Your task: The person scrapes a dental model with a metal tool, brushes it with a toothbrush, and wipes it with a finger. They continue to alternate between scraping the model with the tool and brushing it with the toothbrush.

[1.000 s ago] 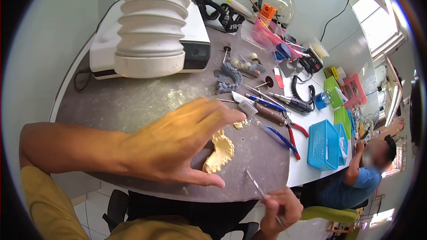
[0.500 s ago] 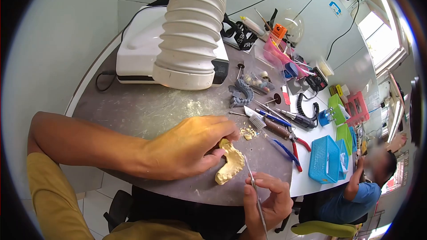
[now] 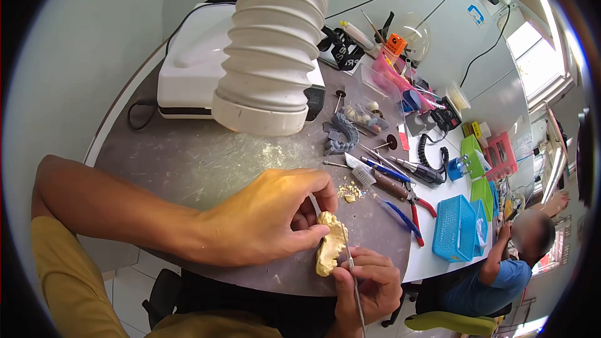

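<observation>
A yellow plaster dental cast (image 3: 327,251), horseshoe-shaped, is held above the front edge of the grey table. My left hand (image 3: 269,213) is closed on its far end, thumb on one side and fingers on the other. My right hand (image 3: 370,285) grips a thin metal dental carving tool (image 3: 354,280) like a pen. The tool's tip lies against the toothed outer edge of the cast, and the right fingertips are close to the cast's near end. Crumbs of yellow plaster (image 3: 352,190) lie on the table just beyond.
A white ribbed suction hose (image 3: 269,56) hangs over the table from a white machine (image 3: 194,62). To the right lie a grey dental model (image 3: 343,134), red-handled pliers (image 3: 421,213), a brush and a handpiece (image 3: 418,169). Blue baskets (image 3: 454,228) stand farther right, near a seated person (image 3: 494,288).
The cast has shifted slightly right and toward me and is turned more upright. My right hand has moved up closer, bringing the tool against the cast's edge.
</observation>
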Motion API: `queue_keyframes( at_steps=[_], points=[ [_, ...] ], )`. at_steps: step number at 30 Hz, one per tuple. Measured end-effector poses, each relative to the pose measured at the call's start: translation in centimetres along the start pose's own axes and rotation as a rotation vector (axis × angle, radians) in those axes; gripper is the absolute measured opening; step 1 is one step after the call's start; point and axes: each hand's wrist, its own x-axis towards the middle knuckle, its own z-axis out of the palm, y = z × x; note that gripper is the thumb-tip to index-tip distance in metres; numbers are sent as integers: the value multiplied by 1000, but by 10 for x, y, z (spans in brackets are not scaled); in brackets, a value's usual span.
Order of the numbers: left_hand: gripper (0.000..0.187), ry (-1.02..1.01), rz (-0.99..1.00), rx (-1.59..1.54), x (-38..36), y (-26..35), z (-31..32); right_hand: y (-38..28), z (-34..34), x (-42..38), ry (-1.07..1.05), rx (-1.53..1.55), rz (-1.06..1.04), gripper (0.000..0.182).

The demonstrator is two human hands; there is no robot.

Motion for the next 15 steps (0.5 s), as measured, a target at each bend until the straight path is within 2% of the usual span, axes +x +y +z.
queue_keyframes(
  at_steps=[4,5,8,10,12,15],
  points=[
    [23,-63,-69,6,0,4,-3,-6,2,0,96,4,99,22],
    [23,-65,-95,-79,0,-1,-2,-4,1,0,103,5,96,22],
    [23,-90,-155,-209,3,0,-3,2,-4,1,112,-62,83,30],
    [23,-111,-197,-261,2,-2,-1,-2,-6,5,30,-194,87,47],
    [20,-115,-185,-435,4,-5,1,0,-6,4,46,-157,84,48],
    [20,-141,-200,-455,5,-6,-1,1,0,5,81,-99,100,52]
  ],
)
